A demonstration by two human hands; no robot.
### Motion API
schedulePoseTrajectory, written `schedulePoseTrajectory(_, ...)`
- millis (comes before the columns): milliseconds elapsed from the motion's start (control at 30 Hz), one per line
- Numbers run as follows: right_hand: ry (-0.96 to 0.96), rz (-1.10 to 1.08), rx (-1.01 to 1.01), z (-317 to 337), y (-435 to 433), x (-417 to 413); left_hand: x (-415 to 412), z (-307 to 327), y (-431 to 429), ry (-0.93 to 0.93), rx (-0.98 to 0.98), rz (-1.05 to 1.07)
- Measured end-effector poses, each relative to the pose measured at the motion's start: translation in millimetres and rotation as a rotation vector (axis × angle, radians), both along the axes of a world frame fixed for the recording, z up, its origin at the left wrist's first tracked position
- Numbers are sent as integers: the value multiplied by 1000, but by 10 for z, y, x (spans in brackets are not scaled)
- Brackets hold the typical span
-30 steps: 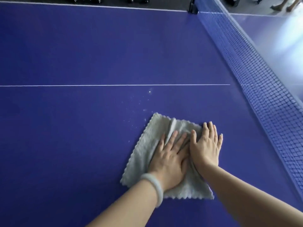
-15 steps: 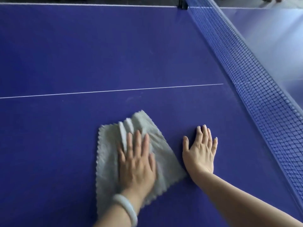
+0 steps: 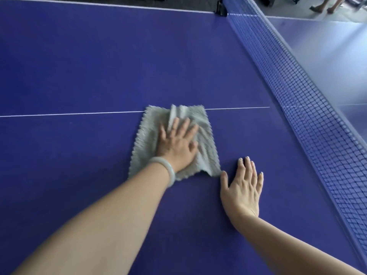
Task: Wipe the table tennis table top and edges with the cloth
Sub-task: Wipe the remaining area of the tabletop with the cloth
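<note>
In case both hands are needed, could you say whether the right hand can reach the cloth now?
Probably yes: the right hand lies flat on the table beside the cloth, thumb near its corner, nothing between them.

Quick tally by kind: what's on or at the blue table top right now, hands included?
cloth: 1, grey
hands: 2, left hand flat on the cloth, right hand flat on the table top
bracelet: 1
net: 1
Total: 5

Soft daylight glares beyond the net (image 3: 309, 108); left hand (image 3: 176, 143) slightly motion-blurred.
</note>
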State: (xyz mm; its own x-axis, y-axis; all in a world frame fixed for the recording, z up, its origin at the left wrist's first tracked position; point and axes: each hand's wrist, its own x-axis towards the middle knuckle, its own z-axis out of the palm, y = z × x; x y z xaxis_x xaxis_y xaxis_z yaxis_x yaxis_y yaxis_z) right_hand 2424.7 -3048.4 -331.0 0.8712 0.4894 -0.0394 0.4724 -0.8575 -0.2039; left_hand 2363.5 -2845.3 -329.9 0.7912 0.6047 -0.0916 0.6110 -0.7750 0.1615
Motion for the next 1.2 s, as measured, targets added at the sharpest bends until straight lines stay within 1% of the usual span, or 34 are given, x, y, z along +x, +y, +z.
schedulePoseTrajectory(67, -2, -3, -2, -12, 3, 7, -119, -3, 256, -11, -19, 111)
schedulePoseTrajectory(167, 9, -2, 3, -1, 20, -8, -388, 1, 331, 20, 5, 209)
schedulePoseTrajectory(333, 33, 8, -6, 3, 23, -22, -1018, 100, 120, 132, 37, 421)
schedulePoseTrajectory(433, 37, 17, -7, 10, 33, -33, -1504, 121, -308, 148, 61, 508)
schedulePoseTrajectory(467, 35, 20, -8, 17, 37, -36, -1639, 129, -568, 125, 64, 500)
schedulePoseTrajectory(533, 34, 23, -21, 37, 32, -41, -1813, 135, -1083, 69, 28, 399)
schedulePoseTrajectory(600, 40, 22, -37, 46, 35, -50, -1881, 100, -1334, 45, 10, 322)
schedulePoseTrajectory(733, 35, 29, -131, 58, 73, -97, -1866, 101, -1323, 40, 5, 364)
schedulePoseTrajectory(800, 34, 54, -142, 89, 69, -95, -1848, 135, -1326, 23, -33, 377)
schedulePoseTrajectory(867, 9, 148, -110, 106, 55, -186, -1851, 120, -1330, 2, -57, 371)
schedulePoseTrajectory(933, -2, 289, -24, 94, 82, -525, -1857, 88, -1307, -25, -61, 354)
schedulePoseTrajectory(967, 17, 324, 27, 77, 101, -756, -1857, 82, -1296, -37, -62, 347)
schedulePoseTrajectory(1000, 40, 316, 65, 64, 115, -972, -1857, 81, -1292, -46, -65, 338)
schedulePoseTrajectory(1067, 71, 234, 124, 40, 150, -1216, -1856, 65, -1298, -64, -50, 306)
schedulePoseTrajectory(1133, 91, 202, 107, 49, 151, -1242, -1865, 40, -1295, -86, -52, 254)
schedulePoseTrajectory(1200, 78, 222, 94, 62, 143, -1192, -1924, 39, -1208, -88, -31, 134)
